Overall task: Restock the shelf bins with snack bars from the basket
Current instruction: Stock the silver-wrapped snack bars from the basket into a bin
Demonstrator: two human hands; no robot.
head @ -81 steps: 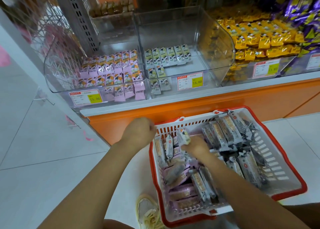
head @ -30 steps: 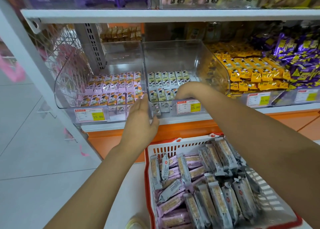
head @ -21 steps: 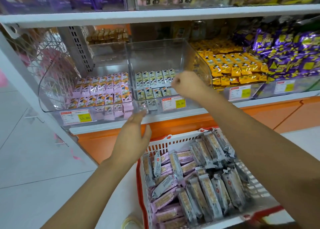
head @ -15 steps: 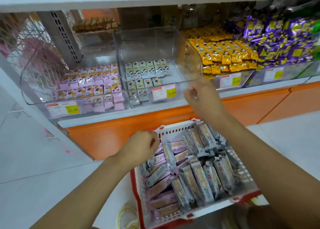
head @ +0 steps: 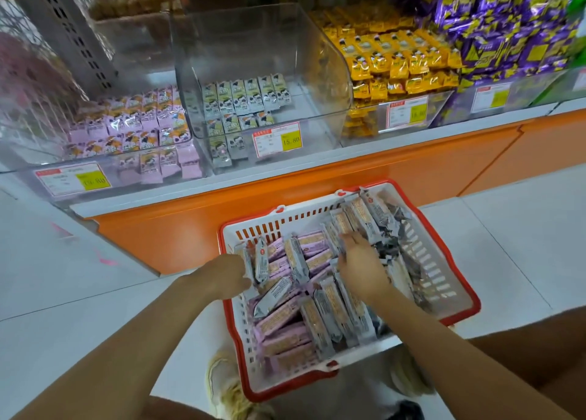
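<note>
A white basket with a red rim point(head: 440, 280) stands on the floor in front of the shelf, full of grey snack bars point(head: 329, 315) and pink snack bars point(head: 279, 318). My left hand point(head: 226, 276) is at the basket's left rim, its fingers curled against an upright grey bar point(head: 262, 261); whether it grips the bar is hidden. My right hand point(head: 361, 269) reaches into the middle of the basket, fingers spread on the grey bars. Above, a clear middle bin point(head: 329, 80) holds a few rows of grey-green packets point(head: 247, 97). The left bin point(head: 19, 153) holds pink packets point(head: 136, 127).
An orange base panel point(head: 348, 178) runs under the shelf, just behind the basket. To the right are a bin of yellow packets point(head: 396, 61) and purple packs point(head: 507, 29). Price tags point(head: 276, 139) hang on the bin fronts. White floor tiles point(head: 63, 276) lie to the left, and my shoe point(head: 222, 384) is beside the basket.
My right hand has come down from the middle bin into the basket. My left hand dropped from the bin front to the basket's left rim. The view has tilted downward.
</note>
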